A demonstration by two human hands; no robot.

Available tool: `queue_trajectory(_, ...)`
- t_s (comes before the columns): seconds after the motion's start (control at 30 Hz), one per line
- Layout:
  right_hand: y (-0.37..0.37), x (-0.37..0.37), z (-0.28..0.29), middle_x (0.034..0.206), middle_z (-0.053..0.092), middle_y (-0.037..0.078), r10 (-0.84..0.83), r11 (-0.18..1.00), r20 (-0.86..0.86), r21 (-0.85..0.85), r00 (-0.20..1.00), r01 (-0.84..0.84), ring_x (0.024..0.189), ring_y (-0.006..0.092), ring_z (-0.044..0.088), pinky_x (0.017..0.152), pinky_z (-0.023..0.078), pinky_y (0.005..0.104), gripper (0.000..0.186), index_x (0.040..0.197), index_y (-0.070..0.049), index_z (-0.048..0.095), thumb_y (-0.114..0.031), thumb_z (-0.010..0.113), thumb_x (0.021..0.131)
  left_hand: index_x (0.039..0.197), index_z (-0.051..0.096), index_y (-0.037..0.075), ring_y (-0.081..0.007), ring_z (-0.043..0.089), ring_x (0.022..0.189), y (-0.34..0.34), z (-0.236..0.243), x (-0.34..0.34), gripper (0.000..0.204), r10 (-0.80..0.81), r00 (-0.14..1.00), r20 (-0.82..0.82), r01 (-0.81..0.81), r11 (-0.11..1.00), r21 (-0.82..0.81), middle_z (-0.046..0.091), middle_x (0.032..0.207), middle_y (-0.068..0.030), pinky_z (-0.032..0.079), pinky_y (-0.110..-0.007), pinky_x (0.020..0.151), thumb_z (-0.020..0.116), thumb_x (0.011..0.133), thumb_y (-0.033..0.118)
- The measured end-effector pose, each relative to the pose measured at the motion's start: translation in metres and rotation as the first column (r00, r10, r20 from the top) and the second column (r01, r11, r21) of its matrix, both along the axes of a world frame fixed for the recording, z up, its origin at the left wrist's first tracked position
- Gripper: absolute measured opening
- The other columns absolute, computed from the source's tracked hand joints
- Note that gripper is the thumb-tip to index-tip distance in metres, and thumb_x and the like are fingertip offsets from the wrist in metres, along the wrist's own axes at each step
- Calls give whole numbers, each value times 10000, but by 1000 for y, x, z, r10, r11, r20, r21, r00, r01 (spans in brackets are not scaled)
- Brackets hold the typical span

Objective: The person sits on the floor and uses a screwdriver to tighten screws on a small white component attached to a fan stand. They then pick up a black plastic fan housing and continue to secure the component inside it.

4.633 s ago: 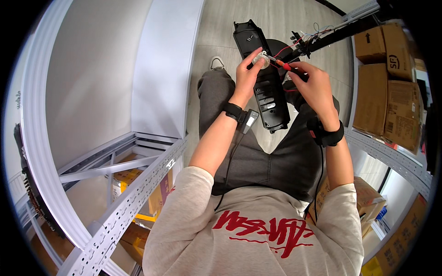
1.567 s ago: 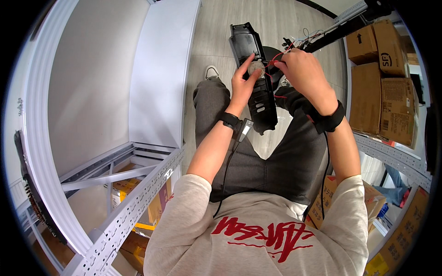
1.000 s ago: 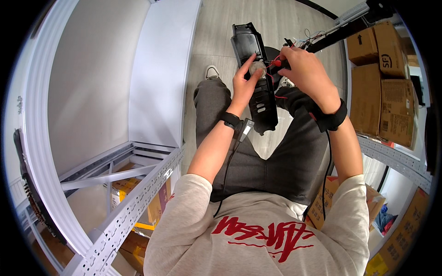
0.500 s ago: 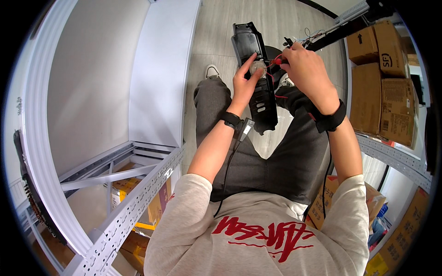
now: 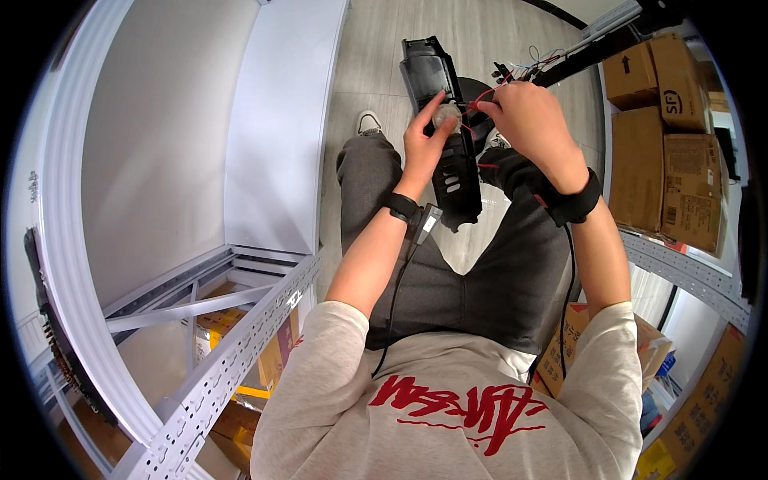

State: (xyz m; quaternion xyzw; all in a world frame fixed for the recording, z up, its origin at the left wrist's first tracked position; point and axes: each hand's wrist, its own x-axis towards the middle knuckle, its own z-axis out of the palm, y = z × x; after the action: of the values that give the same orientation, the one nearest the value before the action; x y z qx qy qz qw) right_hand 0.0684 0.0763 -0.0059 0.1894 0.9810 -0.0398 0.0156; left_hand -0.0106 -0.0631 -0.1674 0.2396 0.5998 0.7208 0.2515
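Note:
A long black plastic cover (image 5: 432, 74) with slots near its close end stands out in front of me, between my knees. On it sits a round, pale, translucent part (image 5: 446, 118), held by my left hand (image 5: 422, 148) with the thumb and fingers around its near left side. Just right of that part, my right hand (image 5: 538, 128) is closed in a pinch at a thin red wire (image 5: 486, 95). Its fingers hide exactly what they grip. Another red wire end (image 5: 488, 166) pokes out beside the cover's right edge.
Stacked cardboard boxes (image 5: 636, 170) fill a shelf on the right. A black bar (image 5: 580, 66) with loose coloured wires slants at the far right. To the left are a pale panel (image 5: 280, 128) and a perforated metal rail (image 5: 240, 356). Black cables hang from both wristbands.
My right hand has shifted slightly, and less of the red piece at its fingertips shows now. The left hand stays on the round part, and the cover has barely moved.

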Motion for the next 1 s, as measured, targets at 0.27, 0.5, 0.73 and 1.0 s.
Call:
queue_trajectory(0.27,1,8,5,694,665,181,107,994,-251,22,962,-105,682,366,673,629,546,420,277,729,-4,689,-250,688,856,1352,571,63,-188,597,1142,2,2,3,498,45,999,-10,-44,999,25,634,1278,-121,434,-321,1004,708,882,153)
queue_trajectory(0.5,-2,-1,8,726,674,177,-29,1000,39,2,999,29,733,350,681,640,545,423,247,800,-10,679,-251,690,855,1394,518,32,-139,549,1175,0,0,1,520,-9,1000,19,8,1000,13,588,1333,-84,410,-292,1026,682,904,89)
queue_trajectory(0.73,3,10,4,734,676,189,125,992,-226,18,966,-124,742,365,679,655,547,434,276,796,-7,679,-273,671,871,1400,510,34,-143,549,1179,2,0,0,530,-6,1000,24,5,1000,22,581,1343,-84,412,-291,1025,682,901,78)
queue_trajectory(1.0,3,1,7,745,666,195,-2,999,38,-50,999,4,769,364,674,669,541,444,206,857,6,660,-197,692,844,1345,580,69,-183,602,1120,3,-1,3,503,32,999,5,-33,999,33,640,1259,-121,440,-311,990,711,863,123)
